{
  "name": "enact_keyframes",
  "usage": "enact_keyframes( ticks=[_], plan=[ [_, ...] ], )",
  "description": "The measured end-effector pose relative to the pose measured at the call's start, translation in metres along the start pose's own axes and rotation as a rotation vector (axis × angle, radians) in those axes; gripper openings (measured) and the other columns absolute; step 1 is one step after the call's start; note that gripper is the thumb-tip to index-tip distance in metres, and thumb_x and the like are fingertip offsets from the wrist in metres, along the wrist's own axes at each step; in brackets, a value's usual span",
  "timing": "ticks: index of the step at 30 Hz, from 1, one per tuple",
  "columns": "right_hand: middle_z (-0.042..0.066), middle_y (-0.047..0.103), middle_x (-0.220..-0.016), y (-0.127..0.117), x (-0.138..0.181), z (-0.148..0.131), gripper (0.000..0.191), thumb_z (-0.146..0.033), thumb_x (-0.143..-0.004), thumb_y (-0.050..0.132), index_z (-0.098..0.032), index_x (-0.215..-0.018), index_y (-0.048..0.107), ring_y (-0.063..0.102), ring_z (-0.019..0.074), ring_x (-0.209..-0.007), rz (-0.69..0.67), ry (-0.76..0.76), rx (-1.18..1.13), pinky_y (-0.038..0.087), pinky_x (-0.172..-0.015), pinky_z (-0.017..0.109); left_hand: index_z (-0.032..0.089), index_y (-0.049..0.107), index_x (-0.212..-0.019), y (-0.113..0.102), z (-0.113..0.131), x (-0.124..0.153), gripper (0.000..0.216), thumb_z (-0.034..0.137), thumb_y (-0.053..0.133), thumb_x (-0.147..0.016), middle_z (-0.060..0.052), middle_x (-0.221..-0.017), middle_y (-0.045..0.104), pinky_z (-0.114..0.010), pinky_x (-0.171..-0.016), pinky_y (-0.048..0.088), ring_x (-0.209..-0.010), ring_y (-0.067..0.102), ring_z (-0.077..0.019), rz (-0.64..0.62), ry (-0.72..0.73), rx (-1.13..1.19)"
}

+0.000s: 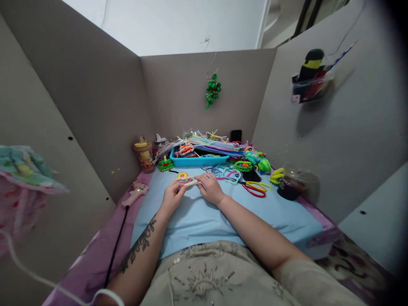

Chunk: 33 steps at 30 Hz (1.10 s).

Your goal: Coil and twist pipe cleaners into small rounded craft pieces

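Observation:
Above the blue cloth (197, 216), both hands meet at a small craft piece (182, 177) with pink, yellow and pale bands. My left hand (173, 194) pinches it near its lower edge. From there a short cream-coloured strip (191, 183) runs to my right hand (210, 188), whose thumb and fingers close on its other end. The fingers partly cover the piece, so how the strip joins it cannot be made out. Right of the hands lie red-handled scissors (255, 192) and loose pastel cords (227, 173).
Behind stands a blue tray (200, 162) heaped with colourful strands. A green woven piece (165, 164) and a cup (144, 155) stand left, above a pink glue gun (135, 195) with a black cable. To the right is a dark-based clear container (288, 187). Grey panels enclose the table.

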State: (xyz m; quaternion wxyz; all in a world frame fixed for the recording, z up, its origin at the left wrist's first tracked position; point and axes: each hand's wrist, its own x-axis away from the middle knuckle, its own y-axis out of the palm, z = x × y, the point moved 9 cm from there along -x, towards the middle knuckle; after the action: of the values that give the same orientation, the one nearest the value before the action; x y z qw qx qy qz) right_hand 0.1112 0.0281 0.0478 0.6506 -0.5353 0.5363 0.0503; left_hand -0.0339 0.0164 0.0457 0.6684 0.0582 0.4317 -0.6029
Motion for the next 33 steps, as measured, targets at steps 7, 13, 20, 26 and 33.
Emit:
enact_keyframes(
  ticks=[7,13,20,26,33],
  plan=[
    [0.006,0.064,-0.087,0.000,0.000,0.006,0.011,-0.020,-0.088,0.051,-0.020,-0.092,0.062,0.052,0.0206,-0.087,0.011,0.022,0.045,0.034,-0.078,0.034,0.019,0.064,-0.101,0.002,-0.009,0.000,0.027,0.028,0.064,-0.076,-0.009,-0.103,0.067,-0.029,-0.069,0.050,-0.094,0.061,-0.0210,-0.006,-0.050,0.000],
    [0.005,0.062,-0.085,0.003,0.000,0.004,0.012,-0.023,-0.088,0.052,-0.020,-0.089,0.063,0.053,0.0190,-0.084,-0.007,0.002,0.024,0.036,-0.078,0.033,0.021,0.064,-0.103,0.001,0.000,0.001,0.030,0.026,0.068,-0.073,-0.008,-0.107,0.067,-0.040,-0.092,0.044,-0.104,0.058,-0.0227,0.005,0.086,-0.131],
    [0.007,0.063,-0.087,0.002,0.000,-0.009,0.021,-0.023,-0.089,0.049,-0.017,-0.105,0.060,0.056,0.0180,-0.082,-0.038,-0.065,-0.083,0.042,-0.073,0.030,0.021,0.069,-0.085,-0.009,0.000,0.002,0.011,0.028,0.063,-0.079,-0.006,-0.091,0.071,-0.037,-0.085,0.047,-0.092,0.063,-0.0214,0.096,0.067,-0.141],
    [0.006,0.064,-0.083,0.005,-0.001,-0.009,0.018,-0.022,-0.091,0.046,-0.017,-0.093,0.062,0.056,0.0173,-0.077,-0.037,-0.085,-0.064,0.041,-0.069,0.028,0.020,0.068,-0.085,-0.001,-0.002,0.002,0.015,0.030,0.058,-0.083,-0.006,-0.088,0.070,-0.036,-0.082,0.047,-0.090,0.062,-0.0207,0.022,0.067,-0.228],
    [0.006,0.065,-0.082,0.005,0.000,-0.008,0.017,-0.024,-0.090,0.047,-0.018,-0.089,0.063,0.056,0.0174,-0.077,-0.051,-0.075,-0.018,0.039,-0.070,0.029,0.020,0.068,-0.082,0.009,-0.004,0.003,0.020,0.027,0.050,-0.087,-0.005,-0.085,0.069,-0.034,-0.080,0.045,-0.089,0.060,-0.0208,-0.078,0.075,-0.345]
  ],
)
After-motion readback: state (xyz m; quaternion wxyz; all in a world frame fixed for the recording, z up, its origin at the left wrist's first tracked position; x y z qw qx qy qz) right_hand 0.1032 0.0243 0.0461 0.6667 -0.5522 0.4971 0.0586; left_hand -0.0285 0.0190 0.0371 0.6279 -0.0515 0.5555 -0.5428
